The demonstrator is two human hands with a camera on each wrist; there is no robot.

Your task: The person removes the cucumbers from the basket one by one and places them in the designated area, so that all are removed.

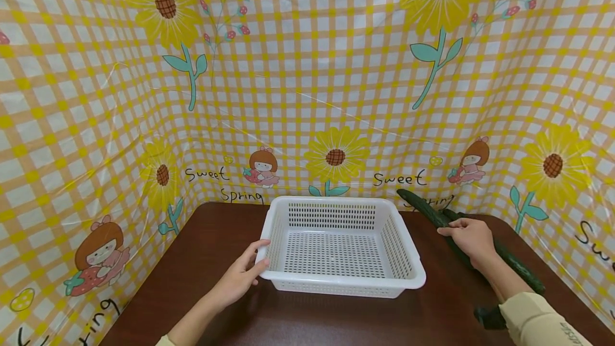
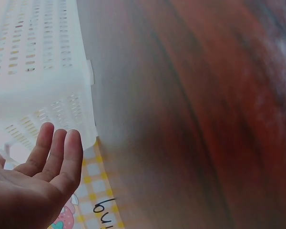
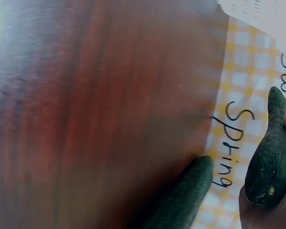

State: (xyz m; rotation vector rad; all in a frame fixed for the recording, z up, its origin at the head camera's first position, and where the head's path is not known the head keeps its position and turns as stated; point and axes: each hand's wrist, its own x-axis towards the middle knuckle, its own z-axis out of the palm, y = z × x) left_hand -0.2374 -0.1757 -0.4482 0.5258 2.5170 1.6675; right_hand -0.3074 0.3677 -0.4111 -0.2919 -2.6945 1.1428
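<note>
A white plastic basket (image 1: 343, 282) with slotted walls stands on the brown table. My left hand (image 1: 237, 276) holds its left rim near the front corner, thumb on the rim. Three of that hand's fingers (image 2: 71, 152) stretch out beside the basket's side in the left wrist view. At the right, my right hand (image 1: 473, 239) grips a long dark green cucumber (image 1: 423, 210) around its middle, its far end pointing up and left. Another cucumber (image 1: 519, 268) lies on the table behind that hand, partly hidden by it.
A dark green rounded end (image 1: 490, 318) shows beside the right sleeve, the rest hidden under the forearm. Checked cloth (image 1: 298, 105) with sunflowers hangs behind the table and along both sides. The table's brown top (image 1: 192, 260) runs left of the basket.
</note>
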